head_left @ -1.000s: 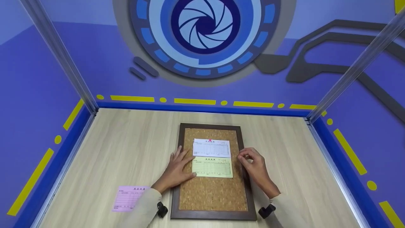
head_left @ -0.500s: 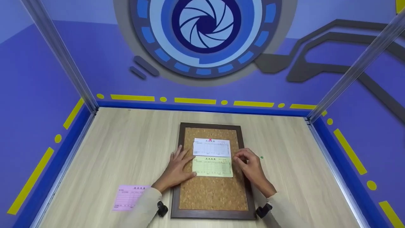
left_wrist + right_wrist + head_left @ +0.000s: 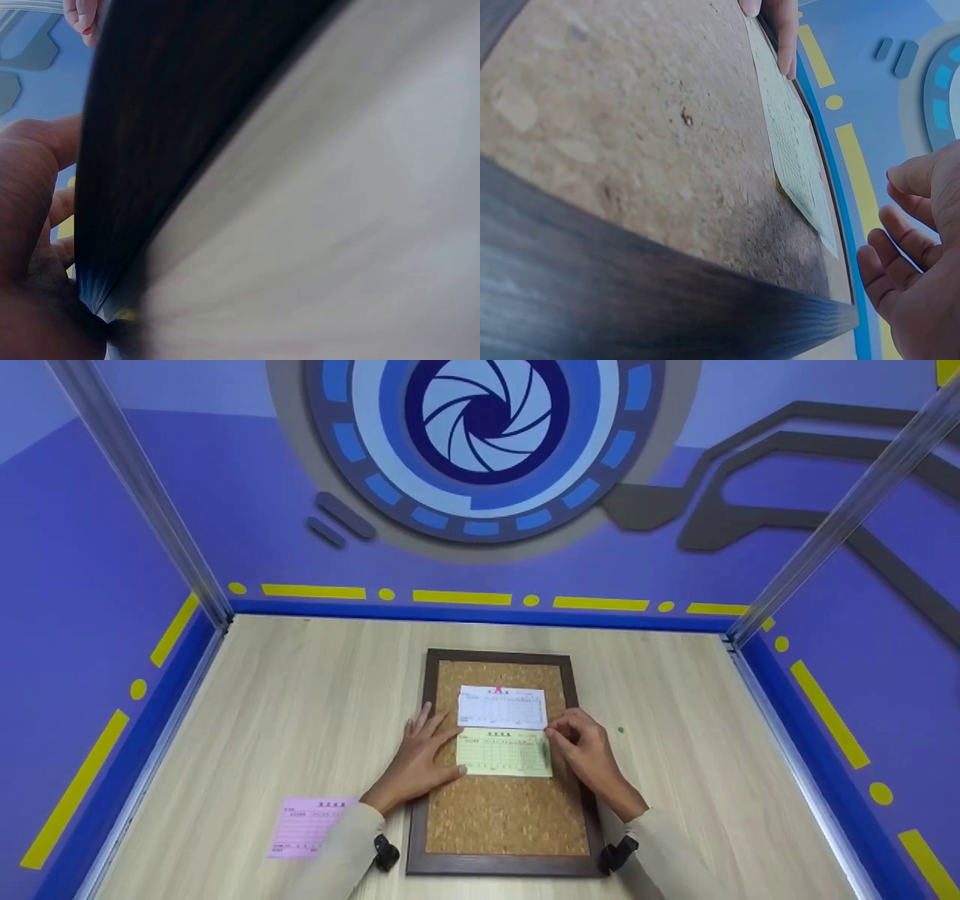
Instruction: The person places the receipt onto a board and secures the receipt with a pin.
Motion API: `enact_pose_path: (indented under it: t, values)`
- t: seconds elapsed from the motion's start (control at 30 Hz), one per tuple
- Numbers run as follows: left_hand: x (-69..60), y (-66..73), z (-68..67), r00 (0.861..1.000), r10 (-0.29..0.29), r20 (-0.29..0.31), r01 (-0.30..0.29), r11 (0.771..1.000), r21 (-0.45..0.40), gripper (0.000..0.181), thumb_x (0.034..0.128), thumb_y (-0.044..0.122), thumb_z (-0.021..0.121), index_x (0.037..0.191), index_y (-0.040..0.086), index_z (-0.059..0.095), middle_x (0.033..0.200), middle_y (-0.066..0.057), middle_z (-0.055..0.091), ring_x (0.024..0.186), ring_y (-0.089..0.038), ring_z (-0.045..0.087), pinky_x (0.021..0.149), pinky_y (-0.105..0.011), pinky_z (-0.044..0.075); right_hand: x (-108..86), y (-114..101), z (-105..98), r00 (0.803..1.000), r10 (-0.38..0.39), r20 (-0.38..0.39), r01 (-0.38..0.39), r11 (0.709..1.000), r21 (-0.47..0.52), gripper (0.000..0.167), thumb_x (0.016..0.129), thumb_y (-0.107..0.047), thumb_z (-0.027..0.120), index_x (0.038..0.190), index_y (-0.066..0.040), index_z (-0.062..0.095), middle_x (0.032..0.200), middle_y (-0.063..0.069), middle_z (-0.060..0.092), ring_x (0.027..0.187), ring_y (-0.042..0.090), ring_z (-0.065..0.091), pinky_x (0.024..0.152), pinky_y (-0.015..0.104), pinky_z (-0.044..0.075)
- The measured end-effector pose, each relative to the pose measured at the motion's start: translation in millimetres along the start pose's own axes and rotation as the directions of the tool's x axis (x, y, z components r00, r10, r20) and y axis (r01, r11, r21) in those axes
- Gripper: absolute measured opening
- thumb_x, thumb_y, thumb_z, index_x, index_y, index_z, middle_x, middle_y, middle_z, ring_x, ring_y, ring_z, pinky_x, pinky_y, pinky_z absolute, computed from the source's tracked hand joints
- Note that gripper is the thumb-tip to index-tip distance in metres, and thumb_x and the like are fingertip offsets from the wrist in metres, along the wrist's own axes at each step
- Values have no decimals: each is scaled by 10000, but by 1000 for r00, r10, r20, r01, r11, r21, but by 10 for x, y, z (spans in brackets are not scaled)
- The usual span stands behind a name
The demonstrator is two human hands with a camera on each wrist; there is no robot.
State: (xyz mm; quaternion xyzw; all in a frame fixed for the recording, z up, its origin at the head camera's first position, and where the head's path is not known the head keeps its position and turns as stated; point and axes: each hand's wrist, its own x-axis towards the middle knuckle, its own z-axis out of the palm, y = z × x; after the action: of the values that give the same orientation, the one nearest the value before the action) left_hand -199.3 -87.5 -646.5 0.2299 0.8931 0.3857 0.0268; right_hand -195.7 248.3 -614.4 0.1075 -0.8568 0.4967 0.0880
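Note:
A framed corkboard [image 3: 506, 819] lies flat on the table. A white form slip [image 3: 501, 709], with a pink pushpin [image 3: 498, 690] at its top edge, lies directly above a green form slip [image 3: 499, 754]. My left hand [image 3: 409, 769] spreads over the left frame, its thumb and a fingertip touching the green slip's left edge. At the green slip's upper right corner is my right hand [image 3: 589, 750]. Between its thumb and index finger it pinches a red pushpin [image 3: 888, 174], of which only a speck shows; the rest is hidden by the fingers.
A purple form slip [image 3: 304, 829] lies on the table at the left, partly under the left sleeve. Right of the board sits a small green dot-like object [image 3: 621, 729]. Blue panels [image 3: 480, 577] enclose the table at the back and both sides.
The right hand has moved left, from the board's right frame to the green slip's corner. This uncovers the small green object on the table. The left hand stays in place.

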Motion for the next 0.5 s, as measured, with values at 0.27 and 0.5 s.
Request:
enact_pose_path:
  t: [0.27,0.5]
  values:
    - [-7,-18,17,1000,23,-14,-23,1000,-6,702,924,369,858,1516,55,647,1733,-235,382,1674,-514,73,1276,-791,54,13,-3,73,999,-36,3,36,999,-16,15,992,-20,801,992,-11,789,1117,109,731,875,141,621,725,196,498]
    - [-5,-19,16,999,32,-21,-32,999,-6,702,920,367,862,1512,53,651,1737,-232,379,1671,-519,86,1276,-793,65,30,14,125,998,-55,-3,55,998,1,34,970,27,804,989,4,787,1075,86,728,863,114,615,720,186,496]
